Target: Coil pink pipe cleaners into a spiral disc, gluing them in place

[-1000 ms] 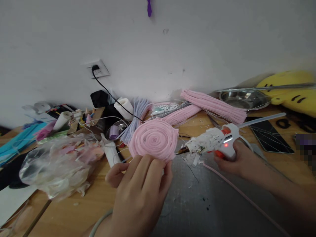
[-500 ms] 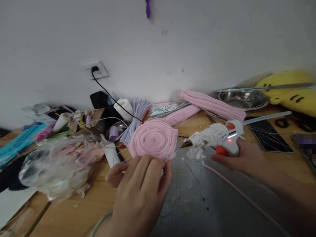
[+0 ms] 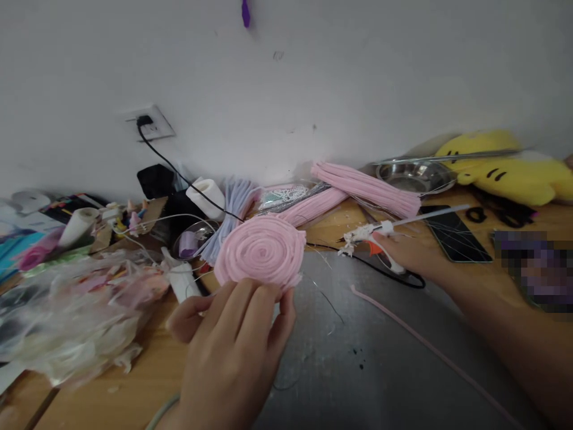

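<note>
My left hand (image 3: 235, 340) is closed on the lower edge of a flat spiral coil of pink pipe cleaners (image 3: 262, 251), with the round face turned toward me. At the far right of the grey mat (image 3: 322, 358), my right hand (image 3: 409, 252) grips a white hot glue gun (image 3: 358, 234), its nozzle pointing left. A clear glue stick (image 3: 434, 214) sticks out of the gun's back, and an orange trigger shows below. One loose pink pipe cleaner (image 3: 418, 334) lies across the mat between my hands. Its near end runs toward the bottom edge.
Bundles of pink pipe cleaners (image 3: 367, 186) lie by the wall near a metal bowl (image 3: 412, 176). A phone (image 3: 459, 236) and a yellow plush toy (image 3: 505, 170) are at right. Plastic bags (image 3: 85, 316) crowd the left. A black cord (image 3: 179, 161) runs from the socket.
My right hand has moved the glue gun away from the coil, back and down toward the far side of the mat. The coil stays in my left hand. The view has shifted right.
</note>
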